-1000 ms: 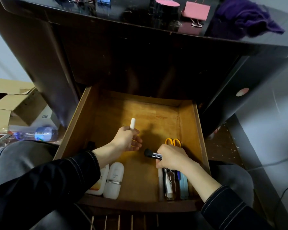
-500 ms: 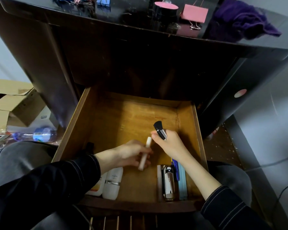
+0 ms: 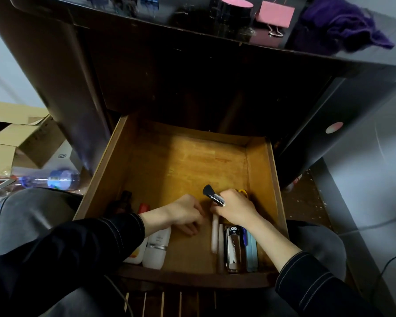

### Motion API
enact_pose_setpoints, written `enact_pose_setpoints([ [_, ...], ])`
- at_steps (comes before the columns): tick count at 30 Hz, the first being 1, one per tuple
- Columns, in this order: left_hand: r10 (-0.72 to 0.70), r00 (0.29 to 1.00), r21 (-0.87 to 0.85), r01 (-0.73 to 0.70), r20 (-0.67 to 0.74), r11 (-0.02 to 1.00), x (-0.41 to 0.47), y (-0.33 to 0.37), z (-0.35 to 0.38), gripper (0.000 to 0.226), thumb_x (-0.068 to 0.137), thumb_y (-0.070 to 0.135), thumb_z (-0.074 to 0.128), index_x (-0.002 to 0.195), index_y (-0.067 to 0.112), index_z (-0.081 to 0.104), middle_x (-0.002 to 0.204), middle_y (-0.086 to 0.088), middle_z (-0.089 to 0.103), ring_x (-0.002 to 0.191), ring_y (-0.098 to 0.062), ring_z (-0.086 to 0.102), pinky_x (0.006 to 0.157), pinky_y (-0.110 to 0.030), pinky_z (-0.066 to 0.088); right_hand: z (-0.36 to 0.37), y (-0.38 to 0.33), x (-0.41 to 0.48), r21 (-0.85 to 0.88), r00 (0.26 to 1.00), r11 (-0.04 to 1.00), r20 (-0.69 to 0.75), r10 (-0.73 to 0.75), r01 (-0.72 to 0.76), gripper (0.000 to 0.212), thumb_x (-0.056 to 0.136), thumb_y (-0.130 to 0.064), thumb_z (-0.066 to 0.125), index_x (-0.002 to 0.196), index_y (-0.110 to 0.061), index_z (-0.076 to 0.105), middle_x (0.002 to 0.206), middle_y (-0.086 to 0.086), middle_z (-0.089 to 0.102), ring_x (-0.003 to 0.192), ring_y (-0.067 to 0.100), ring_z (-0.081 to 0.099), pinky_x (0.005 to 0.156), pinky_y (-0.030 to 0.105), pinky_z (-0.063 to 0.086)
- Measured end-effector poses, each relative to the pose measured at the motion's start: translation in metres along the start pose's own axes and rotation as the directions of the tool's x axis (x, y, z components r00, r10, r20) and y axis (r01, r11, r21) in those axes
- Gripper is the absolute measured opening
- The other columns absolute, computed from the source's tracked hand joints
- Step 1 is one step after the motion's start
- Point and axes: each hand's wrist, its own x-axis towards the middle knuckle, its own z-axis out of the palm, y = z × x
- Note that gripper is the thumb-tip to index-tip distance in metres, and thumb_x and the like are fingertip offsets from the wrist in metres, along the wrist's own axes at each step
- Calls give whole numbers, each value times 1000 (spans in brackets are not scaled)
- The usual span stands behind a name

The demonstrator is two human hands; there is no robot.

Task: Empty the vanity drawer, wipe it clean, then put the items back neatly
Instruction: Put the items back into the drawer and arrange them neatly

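In the drawer (image 3: 192,161), white stick (image 3: 214,236) beside right hand (image 3: 236,208) (brush (image 3: 212,195) in it).

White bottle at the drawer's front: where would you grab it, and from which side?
Probably across its middle, near the silver band, coming from above. The white bottle lies flat, pointing front to back, with a tube close on its left and bare drawer floor on its right, leaving room for fingers there.
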Motion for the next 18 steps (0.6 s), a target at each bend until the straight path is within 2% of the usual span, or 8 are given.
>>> enact_pose_setpoints([
  [6,3,1000,68,-3,-1,998,4,-1,-2,21,93,8,65,114,5,66,99,-22,73,67,-18,71,69,-34,63,1,0,-1,-60,997,998,78,-17,22,36,80,-38,74,63,-20,47,62,0,51,56,21,50,54,33,36],
  [10,-35,990,-25,38,137,999,-1,-4,5,17,91,3,63,107,-1,68,90,-17,73,81,-28,74,72,-35,63,2,0,-2,-67,991,997,130,-23,32,39,77,-33,76,59,-20,44,57,-3,45,52,20,45,51,31,30],
  [13,-57,963,-87,82,263,993,-6,-6,8,17,92,2,59,106,-4,66,99,-22,73,83,-32,74,75,-37,63,4,2,-2,-98,984,994,174,-29,47,37,79,-29,77,63,-20,45,59,-2,46,53,19,45,51,30,30],
  [18,-44,940,-133,94,338,987,-8,-8,7,27,92,4,61,116,-7,62,108,-26,71,84,-33,75,71,-35,62,5,2,-2,-119,974,991,223,-41,69,35,79,-30,77,66,-19,46,62,0,46,53,19,45,51,31,32],
])
